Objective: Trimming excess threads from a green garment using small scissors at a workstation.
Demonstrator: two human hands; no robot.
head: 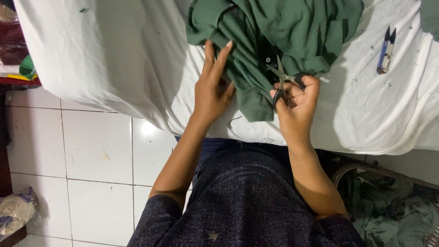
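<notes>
White cloth-covered table (114, 59) spans the frame above a tiled floor (91, 155). Left hand (212, 89), fingers extended and flat, presses on the folded green garment (274, 32), gripping nothing. Garment edge lies between both hands. Right hand (297, 98) is closed around the black handles of small scissors (280, 77), blades angled up over the fabric. Blue thread snips (385, 52) lie well apart, far right.

A small garment workshop is suggested by a cloth-covered worktable (114, 59), thread snips (385, 52), and a green offcut pile (393, 215).
</notes>
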